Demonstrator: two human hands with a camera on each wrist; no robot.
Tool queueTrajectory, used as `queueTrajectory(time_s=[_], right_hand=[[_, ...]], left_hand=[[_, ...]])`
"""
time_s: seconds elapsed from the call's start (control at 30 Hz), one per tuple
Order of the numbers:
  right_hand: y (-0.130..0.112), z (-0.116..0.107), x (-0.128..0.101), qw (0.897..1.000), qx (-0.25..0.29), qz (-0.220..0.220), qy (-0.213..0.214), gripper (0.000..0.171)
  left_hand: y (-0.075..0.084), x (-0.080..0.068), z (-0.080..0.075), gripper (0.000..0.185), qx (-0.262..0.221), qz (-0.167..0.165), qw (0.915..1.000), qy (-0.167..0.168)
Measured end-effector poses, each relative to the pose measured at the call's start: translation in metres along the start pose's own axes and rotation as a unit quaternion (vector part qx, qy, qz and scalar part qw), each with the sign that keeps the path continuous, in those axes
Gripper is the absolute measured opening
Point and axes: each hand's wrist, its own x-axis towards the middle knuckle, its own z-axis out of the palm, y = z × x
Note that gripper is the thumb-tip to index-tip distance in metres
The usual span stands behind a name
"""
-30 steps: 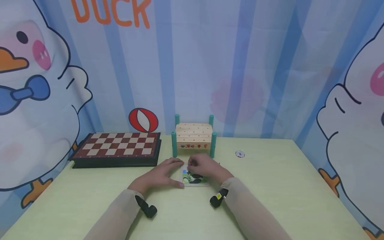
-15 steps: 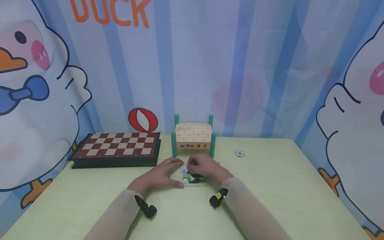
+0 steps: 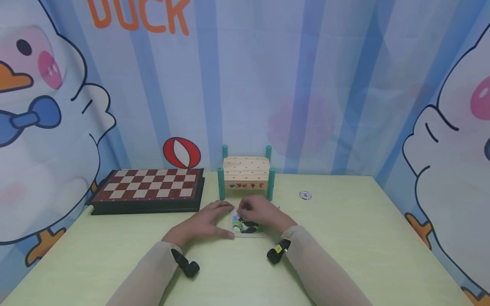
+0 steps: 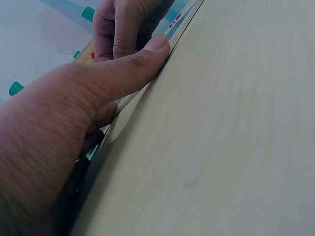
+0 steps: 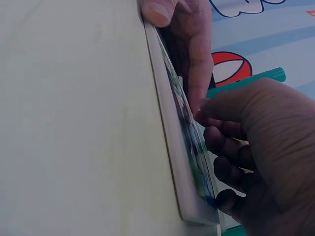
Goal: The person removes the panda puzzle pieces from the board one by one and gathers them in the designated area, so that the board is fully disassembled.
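Observation:
A small picture board [image 3: 249, 228] with a green and black image lies flat on the pale green table [image 3: 363, 242], in front of me. My left hand [image 3: 203, 223] steadies its left side. The straight thumb [image 4: 123, 69] presses the near edge and the fingers reach along the far left corner. My right hand [image 3: 262, 212] covers the board's far part. Its thumb and curled fingers [image 5: 221, 142] close onto the picture face [image 5: 189, 128]. What lies under those fingertips is hidden.
A brown and cream chessboard [image 3: 149, 189] lies at the back left. A wooden box with teal posts [image 3: 246, 174] stands just behind the hands. A small round token [image 3: 305, 195] lies to the right. A duck-print curtain [image 3: 306, 85] hangs behind the table.

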Motion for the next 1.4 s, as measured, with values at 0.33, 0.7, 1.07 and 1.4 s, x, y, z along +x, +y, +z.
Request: queueTrajectory(time_s=[0.33,0.7,1.07,1.4], right_hand=[[0.0025,0.0031,0.0025,0.999,-0.027,0.011,0.013,0.014],[0.0047,0.0028,0.0048,0.997,-0.036,0.063,0.036,0.019],[0.0070,0.0015,0.0042,0.997,-0.017,0.057,0.044,0.026],[0.0030,-0.0010,0.0028,0.998,-0.006,0.061,0.032,0.032]], left_hand=[[-0.0033,0.0015,0.0016,0.093,0.003,0.005,1.0000,0.001],[-0.0025,0.0019,0.0023,0.097,0.019,0.011,0.9997,0.002],[-0.0049,0.0041,0.0031,0.098,0.017,0.005,0.9998,0.004],[-0.0033,0.0036,0.0016,0.098,0.012,0.001,0.9999,-0.001]])
